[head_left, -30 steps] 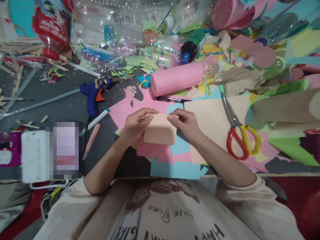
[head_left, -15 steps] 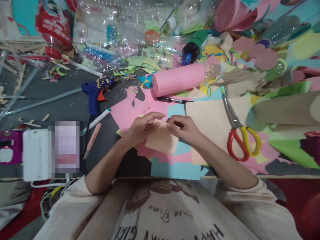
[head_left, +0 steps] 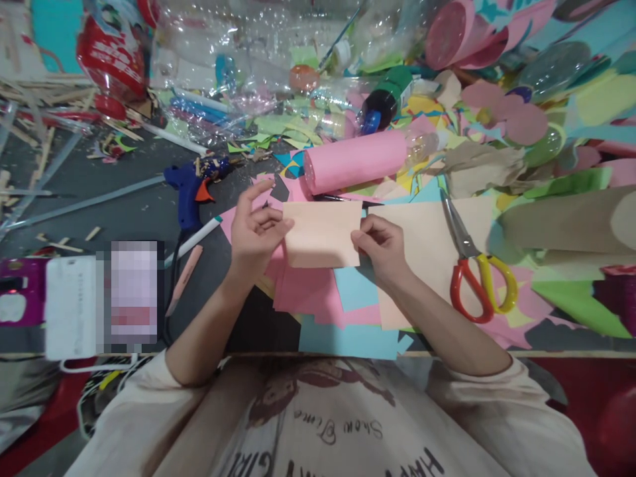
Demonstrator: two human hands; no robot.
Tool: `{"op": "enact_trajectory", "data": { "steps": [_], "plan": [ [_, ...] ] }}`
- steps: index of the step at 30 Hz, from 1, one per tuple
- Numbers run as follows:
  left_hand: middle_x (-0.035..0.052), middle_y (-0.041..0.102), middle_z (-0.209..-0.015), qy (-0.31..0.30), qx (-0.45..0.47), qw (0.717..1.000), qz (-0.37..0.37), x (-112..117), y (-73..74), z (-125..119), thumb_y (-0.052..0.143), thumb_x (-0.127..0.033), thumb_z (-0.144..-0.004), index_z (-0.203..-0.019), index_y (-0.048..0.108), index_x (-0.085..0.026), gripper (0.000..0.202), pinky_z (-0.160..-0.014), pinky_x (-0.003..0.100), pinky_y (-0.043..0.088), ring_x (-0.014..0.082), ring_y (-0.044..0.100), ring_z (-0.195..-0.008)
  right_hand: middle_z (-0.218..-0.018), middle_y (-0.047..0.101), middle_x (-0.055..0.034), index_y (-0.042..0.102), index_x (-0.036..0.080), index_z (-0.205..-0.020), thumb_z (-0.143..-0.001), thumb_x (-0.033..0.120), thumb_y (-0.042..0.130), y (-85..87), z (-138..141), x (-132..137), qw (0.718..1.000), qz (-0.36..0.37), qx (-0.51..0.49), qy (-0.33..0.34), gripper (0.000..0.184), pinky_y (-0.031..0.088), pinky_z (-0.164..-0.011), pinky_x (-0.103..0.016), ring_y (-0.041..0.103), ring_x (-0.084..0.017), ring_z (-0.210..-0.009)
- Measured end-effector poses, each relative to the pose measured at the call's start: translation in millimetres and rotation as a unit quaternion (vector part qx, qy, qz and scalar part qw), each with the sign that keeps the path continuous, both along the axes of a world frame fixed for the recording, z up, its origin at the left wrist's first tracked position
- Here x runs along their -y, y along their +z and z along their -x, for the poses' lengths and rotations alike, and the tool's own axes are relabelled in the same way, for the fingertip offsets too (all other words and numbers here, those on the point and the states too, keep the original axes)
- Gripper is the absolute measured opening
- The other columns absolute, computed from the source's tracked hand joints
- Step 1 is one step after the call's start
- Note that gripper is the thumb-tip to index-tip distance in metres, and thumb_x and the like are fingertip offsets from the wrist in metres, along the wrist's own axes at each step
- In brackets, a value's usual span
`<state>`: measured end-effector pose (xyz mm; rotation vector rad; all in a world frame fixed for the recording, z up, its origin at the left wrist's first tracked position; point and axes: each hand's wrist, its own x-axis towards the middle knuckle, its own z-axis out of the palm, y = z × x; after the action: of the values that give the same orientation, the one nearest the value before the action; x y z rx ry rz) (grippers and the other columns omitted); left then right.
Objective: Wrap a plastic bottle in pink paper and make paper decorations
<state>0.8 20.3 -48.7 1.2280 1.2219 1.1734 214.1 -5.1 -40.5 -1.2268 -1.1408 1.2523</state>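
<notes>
A small peach-coloured sheet of paper (head_left: 322, 233) is held up between my two hands, its long sides running across. The thumb of my left hand (head_left: 256, 238) presses at its left edge, while the index finger is stretched out away from it. My right hand (head_left: 382, 242) pinches the right edge between thumb and curled fingers. Below lie pink paper (head_left: 301, 291) and light blue paper (head_left: 355, 291). Beyond the sheet lies a bottle wrapped in pink paper (head_left: 355, 160), with a dark pen (head_left: 342, 199) partly hidden in front of it.
Scissors (head_left: 467, 245) with red and yellow handles lie on the right, beside a larger peach sheet (head_left: 412, 265). To the left are a blue glue gun (head_left: 189, 199), a marker (head_left: 199, 238) and a blurred-out phone (head_left: 134, 291). Plastic bottles and paper scraps fill the back.
The peach sheet has been lifted and turned level, with its edges now spread between my hands. My hands have moved apart, the left going leftward and the right rightward.
</notes>
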Motion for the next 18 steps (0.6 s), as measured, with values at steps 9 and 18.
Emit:
{"op": "enact_trajectory", "data": {
  "steps": [9, 18],
  "plan": [
    [0.0005, 0.071, -0.09, -0.017, -0.046, 0.992, -0.117, -1.5, -3.2, -1.2, 0.072, -0.028, -0.079, -0.101, 0.07, -0.025, 0.023, -0.07, 0.024, 0.054, 0.0112, 0.064, -0.077, -0.048, 0.04, 0.0074, 0.049, 0.021, -0.056, -0.071, 0.055, 0.076, -2.1, 1.0, -3.4, 0.998, 0.006, -0.004, -0.061, 0.046, 0.024, -0.041, -0.023, 0.033, -0.006, -0.042],
    [0.0003, 0.076, -0.084, 0.015, -0.099, 0.987, -0.129, 3.9, 10.0, -6.7, 0.068, -0.014, -0.079, -0.081, 0.078, -0.024, 0.015, -0.076, 0.026, 0.056, 0.0136, 0.069, -0.082, -0.048, 0.041, 0.0072, 0.05, 0.021, -0.057, -0.069, 0.06, 0.077, -1.6, 1.6, -5.4, 0.998, 0.007, -0.013, -0.067, 0.048, 0.025, -0.041, -0.023, 0.034, -0.007, -0.042]
  ]
}}
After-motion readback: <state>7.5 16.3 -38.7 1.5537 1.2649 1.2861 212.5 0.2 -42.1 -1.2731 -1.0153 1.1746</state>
